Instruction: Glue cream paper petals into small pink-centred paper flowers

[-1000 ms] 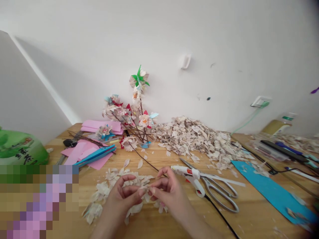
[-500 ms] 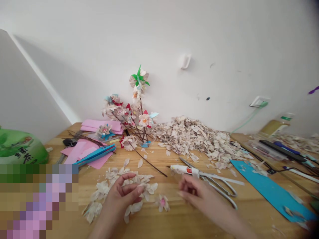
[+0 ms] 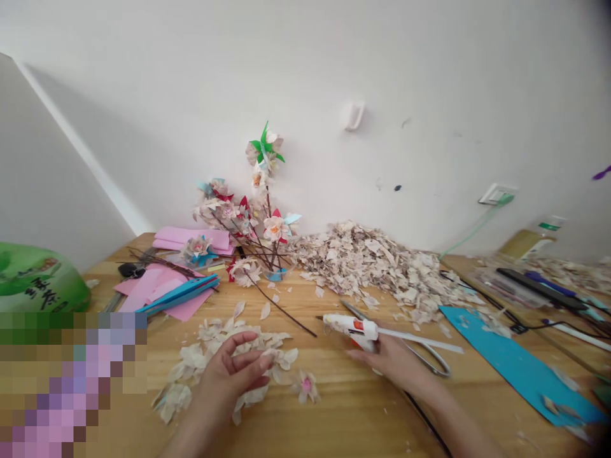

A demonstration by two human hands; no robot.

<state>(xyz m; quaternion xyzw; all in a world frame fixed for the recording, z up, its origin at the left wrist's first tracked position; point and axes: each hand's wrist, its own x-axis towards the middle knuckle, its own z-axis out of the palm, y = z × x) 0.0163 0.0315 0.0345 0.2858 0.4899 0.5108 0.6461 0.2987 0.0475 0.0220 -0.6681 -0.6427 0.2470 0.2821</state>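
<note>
The left hand [image 3: 229, 375] and the right hand [image 3: 394, 362] are held apart over the wooden table [image 3: 344, 416]. The left is kept half curled above loose petals [image 3: 191, 361], thumb and fingers close together; a pale petal is seen at the fingertips, but whether it is pinched cannot be told. The right is placed at the handle of a white glue gun [image 3: 351, 324]; fingers partly hidden, so whether they are closed on it cannot be told. The nozzle is pointed left, and a glue stick [image 3: 429, 340] is seen extending from the rear. Between the hands, touched by neither, a small pink-centred flower [image 3: 307, 385] is laid. Scissors [image 3: 432, 357] are partly covered by gun and hand. Farther off, a finished bloom [image 3: 245, 272] on a brown stem [image 3: 289, 310] is laid flat, and stemmed flowers are stood in a clear cup [image 3: 278, 275]. A large petal heap [image 3: 372, 254] is piled against the wall. At right, a blue sheet [image 3: 506, 362] is laid; at left, pink paper [image 3: 193, 239], folded blue paper [image 3: 184, 294] and a green bag [image 3: 41, 277] are seen.
</note>
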